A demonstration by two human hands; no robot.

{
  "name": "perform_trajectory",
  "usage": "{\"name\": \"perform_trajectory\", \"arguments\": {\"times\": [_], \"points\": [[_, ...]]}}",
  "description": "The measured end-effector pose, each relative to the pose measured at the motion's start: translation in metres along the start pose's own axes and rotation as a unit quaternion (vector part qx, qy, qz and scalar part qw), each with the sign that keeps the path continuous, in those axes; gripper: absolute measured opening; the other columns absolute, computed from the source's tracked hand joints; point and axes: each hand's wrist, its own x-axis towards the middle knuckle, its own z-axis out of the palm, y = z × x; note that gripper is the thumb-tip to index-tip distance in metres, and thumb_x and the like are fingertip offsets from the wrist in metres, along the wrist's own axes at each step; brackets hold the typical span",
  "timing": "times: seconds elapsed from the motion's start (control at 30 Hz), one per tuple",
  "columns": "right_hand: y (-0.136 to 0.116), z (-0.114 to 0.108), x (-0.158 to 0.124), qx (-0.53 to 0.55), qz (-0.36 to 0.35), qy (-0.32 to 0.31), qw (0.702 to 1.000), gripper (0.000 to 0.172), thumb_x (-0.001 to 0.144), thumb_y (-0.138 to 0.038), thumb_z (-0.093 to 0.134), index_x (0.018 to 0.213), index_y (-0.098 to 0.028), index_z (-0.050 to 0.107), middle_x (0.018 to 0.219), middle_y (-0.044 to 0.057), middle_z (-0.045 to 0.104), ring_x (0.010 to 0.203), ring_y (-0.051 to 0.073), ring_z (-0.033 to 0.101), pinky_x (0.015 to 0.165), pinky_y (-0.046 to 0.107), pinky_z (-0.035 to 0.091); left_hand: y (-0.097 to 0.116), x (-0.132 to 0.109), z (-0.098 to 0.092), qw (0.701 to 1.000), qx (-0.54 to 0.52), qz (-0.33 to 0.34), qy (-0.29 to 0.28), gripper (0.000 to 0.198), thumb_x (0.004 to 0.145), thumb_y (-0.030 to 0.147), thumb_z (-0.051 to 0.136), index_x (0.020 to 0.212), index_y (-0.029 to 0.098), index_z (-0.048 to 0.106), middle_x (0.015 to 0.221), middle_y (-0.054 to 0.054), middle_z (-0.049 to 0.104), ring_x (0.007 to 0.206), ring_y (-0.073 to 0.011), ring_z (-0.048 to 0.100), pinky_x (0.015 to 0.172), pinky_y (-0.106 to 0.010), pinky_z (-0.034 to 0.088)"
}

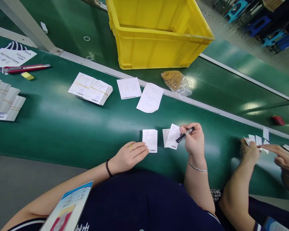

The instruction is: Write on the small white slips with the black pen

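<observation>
Fingers stretched out, my left hand lies on the green table with its tips on the edge of a small pile of white printed cards. In my right hand is a black pen, slanting down to the left. The thumb side of that hand touches the corner of a white printed card. This card partly covers another card lying on the table. Whether the right fingers also pinch the upper card, I cannot make out.
Rubber-banded card stacks lie beyond my left hand, several more stacks at far left. Two paper sheets and a bag of rubber bands are near a yellow crate. At right, a co-worker's hands handle cards.
</observation>
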Motion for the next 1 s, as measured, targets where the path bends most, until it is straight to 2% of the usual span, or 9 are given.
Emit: {"name": "perform_trajectory", "arguments": {"times": [0.17,0.27,0.4,0.5,0.57,0.67,0.73,0.87,1.0], "points": [[0.019,-0.025,0.011,-0.091,0.024,-0.011,0.996,0.035,0.067,-0.042,0.071,0.081,-0.024,0.044,0.07,-0.003,0.061,0.06,0.013,0.055,0.059,0.028,0.044,-0.001,-0.004,0.005,1.0,-0.026,-0.016,0.004,0.025,0.091,0.006,0.058,0.114,0.015,0.061,0.103,-0.006,0.073,0.103,-0.0189,0.067,0.085,-0.033,0.056],[0.033,-0.025,0.01,-0.143,0.032,-0.028,0.989,0.034,0.068,-0.045,0.07,0.081,-0.023,0.048,0.072,-0.001,0.064,0.062,0.015,0.058,0.063,0.031,0.047,0.002,-0.003,0.005,0.998,-0.05,-0.028,0.011,0.029,0.091,0.008,0.059,0.118,0.017,0.06,0.102,-0.005,0.072,0.102,-0.0188,0.067,0.085,-0.033,0.057],[0.039,-0.023,0.009,-0.24,0.028,-0.026,0.97,0.032,0.073,-0.05,0.067,0.084,-0.022,0.054,0.08,0.003,0.071,0.067,0.018,0.063,0.069,0.034,0.049,-0.004,0.01,-0.01,0.99,-0.098,-0.089,0.047,0.027,0.092,0.02,0.062,0.119,0.018,0.058,0.107,-0.01,0.068,0.104,-0.0212,0.064,0.088,-0.038,0.057],[0.036,-0.024,0.011,-0.264,0.005,0.005,0.964,0.036,0.076,-0.056,0.063,0.088,-0.022,0.057,0.082,0.005,0.072,0.066,0.019,0.064,0.066,0.034,0.049,-0.032,0.03,-0.022,0.982,-0.069,-0.164,0.056,0.019,0.093,0.021,0.059,0.112,0.02,0.061,0.114,-0.01,0.064,0.108,-0.0224,0.061,0.092,-0.041,0.053],[0.032,-0.024,0.015,-0.267,-0.021,0.004,0.964,0.038,0.079,-0.057,0.06,0.093,-0.021,0.057,0.082,0.006,0.071,0.065,0.019,0.063,0.063,0.033,0.049,-0.062,0.05,-0.022,0.973,-0.049,-0.223,0.03,0.018,0.094,0.025,0.057,0.111,0.021,0.062,0.115,-0.008,0.064,0.11,-0.0231,0.06,0.094,-0.041,0.051],[0.024,-0.02,0.028,-0.297,-0.068,-0.042,0.951,0.037,0.084,-0.053,0.056,0.102,-0.021,0.058,0.083,0.006,0.071,0.062,0.018,0.061,0.061,0.032,0.048,-0.107,0.084,-0.007,0.935,-0.057,-0.342,-0.073,0.039,0.09,0.029,0.06,0.126,0.016,0.054,0.12,-0.013,0.062,0.112,-0.0288,0.059,0.097,-0.045,0.048],[0.018,-0.013,0.039,-0.324,-0.112,-0.079,0.936,0.034,0.086,-0.048,0.054,0.106,-0.02,0.058,0.084,0.006,0.071,0.064,0.019,0.061,0.063,0.034,0.048,-0.129,0.105,0.007,0.89,-0.064,-0.441,-0.094,0.057,0.081,0.029,0.069,0.132,0.012,0.049,0.119,-0.017,0.062,0.117,-0.0346,0.055,0.101,-0.048,0.043],[0.01,0.003,0.058,-0.361,-0.195,-0.116,0.905,0.029,0.088,-0.039,0.052,0.111,-0.021,0.058,0.089,0.006,0.07,0.08,0.023,0.064,0.071,0.036,0.05,-0.149,0.132,0.024,0.873,-0.09,-0.474,-0.066,0.069,0.069,0.018,0.074,0.132,0.01,0.047,0.101,-0.014,0.066,0.108,-0.0346,0.06,0.096,-0.044,0.045],[0.01,0.017,0.074,-0.42,-0.201,-0.117,0.877,0.024,0.089,-0.032,0.053,0.109,-0.022,0.06,0.087,0.006,0.07,0.085,0.023,0.065,0.069,0.033,0.05,-0.152,0.131,0.023,0.855,-0.173,-0.489,-0.021,0.045,0.069,0.018,0.07,0.114,0.015,0.059,0.079,-0.004,0.065,0.085,-0.0254,0.065,0.083,-0.036,0.05]]}}
